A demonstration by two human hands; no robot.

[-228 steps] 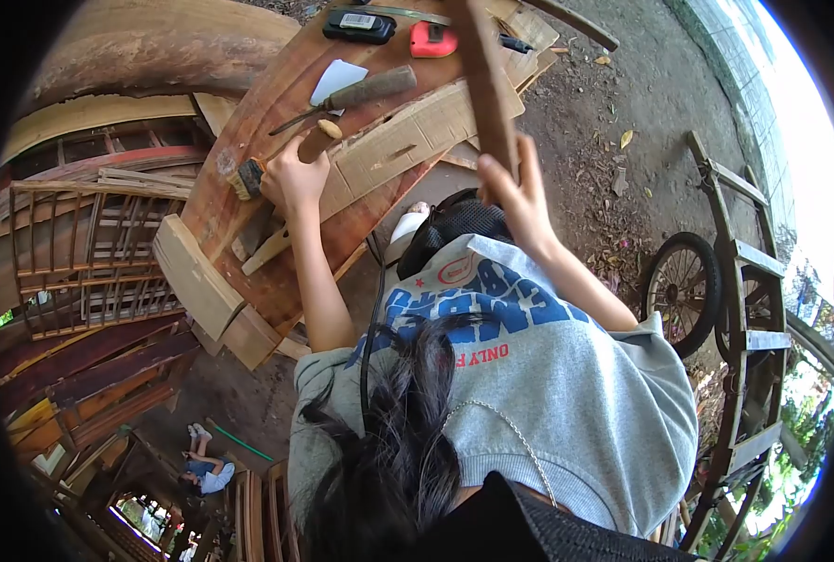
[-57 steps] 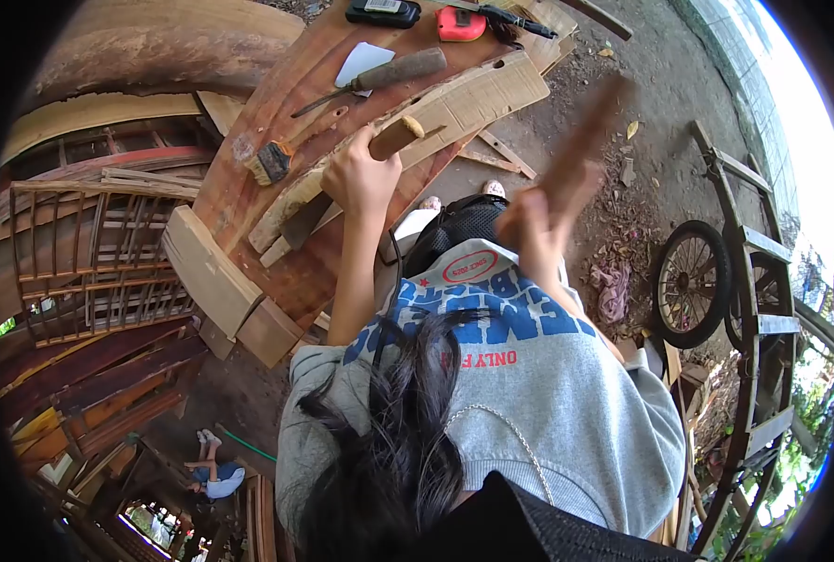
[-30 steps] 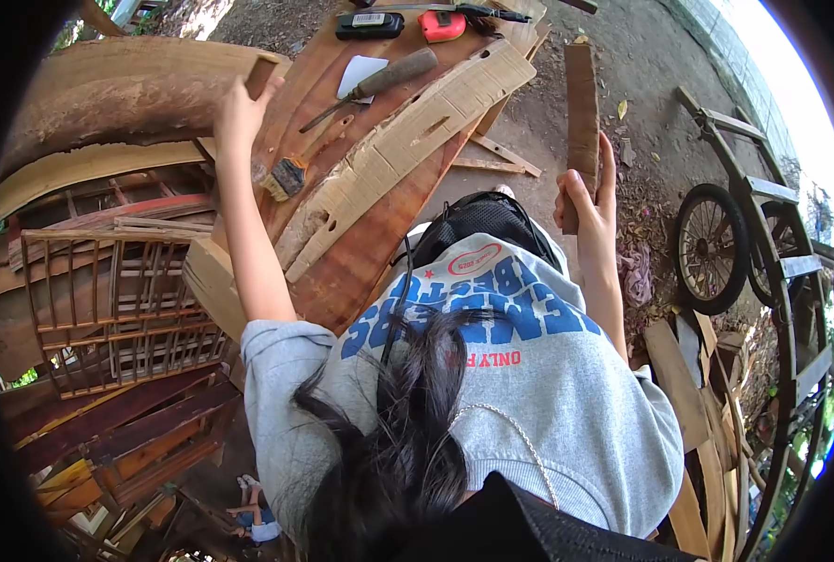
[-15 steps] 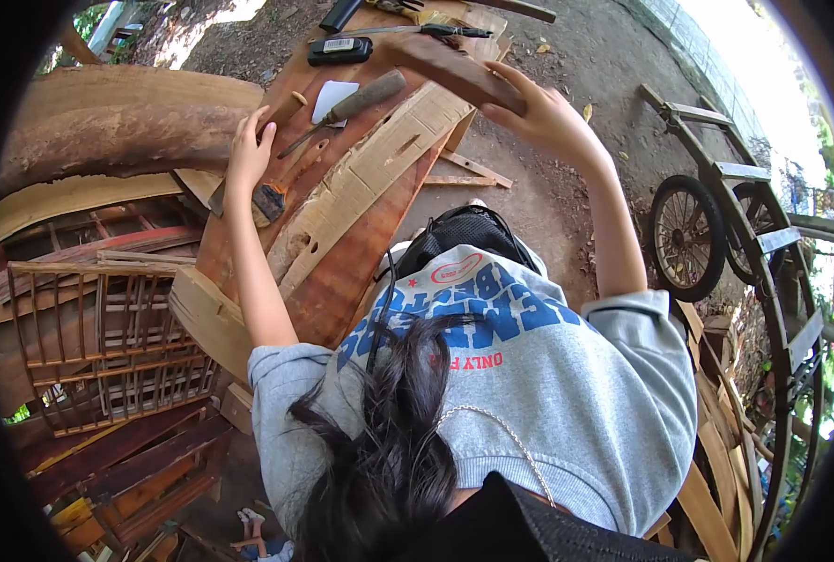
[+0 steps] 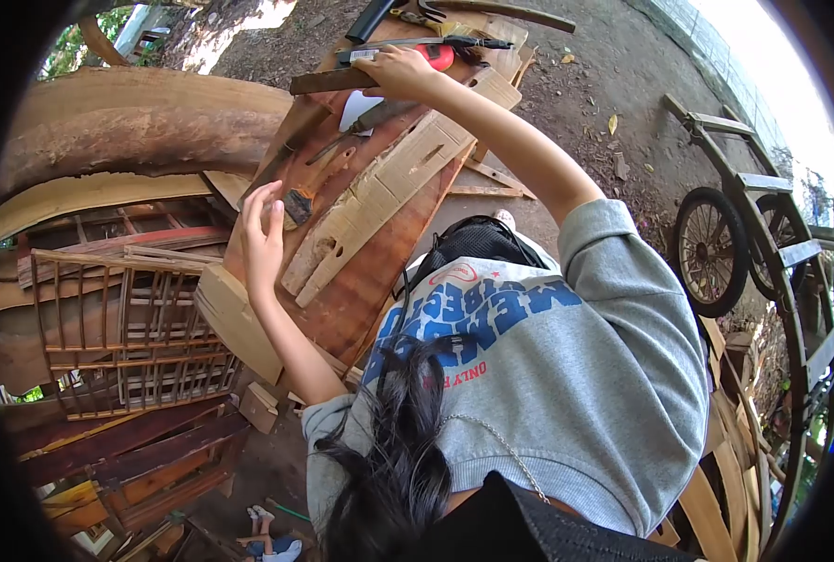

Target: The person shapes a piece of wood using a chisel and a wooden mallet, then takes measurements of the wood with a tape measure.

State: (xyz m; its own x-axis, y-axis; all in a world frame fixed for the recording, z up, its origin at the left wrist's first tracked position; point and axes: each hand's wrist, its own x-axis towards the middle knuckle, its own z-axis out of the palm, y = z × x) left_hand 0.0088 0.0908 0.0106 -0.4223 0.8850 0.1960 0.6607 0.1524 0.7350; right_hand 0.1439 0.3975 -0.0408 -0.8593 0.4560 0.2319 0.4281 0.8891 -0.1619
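Note:
My right hand [image 5: 400,71] reaches over the far part of the wooden workbench [image 5: 356,290], its fingers closed on a dark wooden block [image 5: 331,81]. My left hand [image 5: 264,236] is raised by the bench's left edge, fingers apart, with nothing in it. Nearest to it lies a brush [image 5: 298,205] with a dark head. A chisel [image 5: 375,116] with a thick wooden handle rests partly on a white paper [image 5: 354,109]. Between my hands, a long tool with a wooden handle [image 5: 306,125] lies along the left edge. A pale notched plank [image 5: 389,190] runs lengthwise across the bench.
A red tape measure [image 5: 439,57], a black-handled tool [image 5: 372,19] and a hammer [image 5: 431,11] lie at the far end. A big log [image 5: 145,131] and a slatted wooden frame [image 5: 122,347] stand left. A wheeled cart [image 5: 712,248] is right. Another person's legs [image 5: 265,526] show behind.
My right hand has swung left across the bench with the wooden block, uncovering the red tape measure. My left hand has drawn back toward me, away from the wooden handle.

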